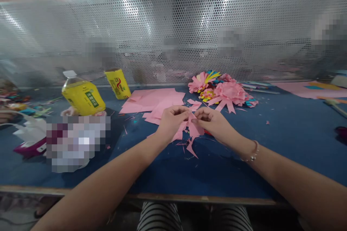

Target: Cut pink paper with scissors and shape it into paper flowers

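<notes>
Pink paper piece with cut pointed strips point(193, 130) hangs between the two hands, just above the blue table top point(284, 133), in the middle before the person. The left hand point(171, 122) and the right hand point(214, 122) both pinch its upper edge with closed fingertips, nearly touching each other, so neither hand is nearer. Its long strips point down and toward the person.

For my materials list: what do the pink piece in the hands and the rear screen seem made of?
Pink piece: probably thin matte paper; it bends and shows cut strips. Rear screen: likely sheet metal, shiny, with rows of punched holes.
</notes>
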`<state>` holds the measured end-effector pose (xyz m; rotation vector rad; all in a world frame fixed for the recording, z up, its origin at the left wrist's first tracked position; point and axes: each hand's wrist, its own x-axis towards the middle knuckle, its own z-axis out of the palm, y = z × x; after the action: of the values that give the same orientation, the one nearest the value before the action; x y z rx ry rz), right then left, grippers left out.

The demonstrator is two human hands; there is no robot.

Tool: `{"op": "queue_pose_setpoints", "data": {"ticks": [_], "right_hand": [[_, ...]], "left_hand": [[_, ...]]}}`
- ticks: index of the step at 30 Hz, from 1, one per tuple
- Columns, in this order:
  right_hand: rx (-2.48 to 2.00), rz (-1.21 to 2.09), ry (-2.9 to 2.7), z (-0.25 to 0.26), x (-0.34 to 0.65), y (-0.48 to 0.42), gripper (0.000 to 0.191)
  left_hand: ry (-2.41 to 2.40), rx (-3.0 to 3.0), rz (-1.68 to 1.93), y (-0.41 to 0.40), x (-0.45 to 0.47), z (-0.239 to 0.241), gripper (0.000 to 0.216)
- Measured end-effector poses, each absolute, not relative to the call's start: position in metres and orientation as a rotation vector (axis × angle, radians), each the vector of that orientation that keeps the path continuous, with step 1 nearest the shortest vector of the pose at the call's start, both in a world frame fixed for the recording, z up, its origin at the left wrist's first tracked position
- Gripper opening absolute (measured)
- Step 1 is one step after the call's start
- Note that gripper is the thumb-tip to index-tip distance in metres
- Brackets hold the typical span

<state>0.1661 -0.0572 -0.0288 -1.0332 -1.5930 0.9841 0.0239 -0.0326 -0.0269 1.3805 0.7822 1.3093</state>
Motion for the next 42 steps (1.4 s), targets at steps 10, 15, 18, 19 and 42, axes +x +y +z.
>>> {"op": "queue_pose_setpoints", "data": {"ticks": [10,15,18,19,42], "right_hand": [[-1.028,0.975,-1.610,-0.0313,0.1673,-0.0554,0.014],[-1.035,0.990,-1.614,-0.0311,0.1679,-0.0549,0.013],[-1.031,0.991,-1.626,-0.0302,0.1677,-0.0556,0.011],[-1.029,0.990,-1.628,-0.0300,0.1676,-0.0558,0.011],[-1.046,0.929,-1.650,-0.0288,0.1663,-0.0568,0.011]], "left_hand": [[0.764,1.286,1.315,-0.0338,0.0239,-0.0255,0.011],[0.762,1.313,1.308,-0.0318,0.0226,-0.0272,0.011],[0.765,1.322,1.308,-0.0322,0.0224,-0.0270,0.011],[0.765,1.324,1.308,-0.0324,0.0224,-0.0268,0.011],[0.762,1.342,1.305,-0.0336,0.0226,-0.0253,0.011]]}}
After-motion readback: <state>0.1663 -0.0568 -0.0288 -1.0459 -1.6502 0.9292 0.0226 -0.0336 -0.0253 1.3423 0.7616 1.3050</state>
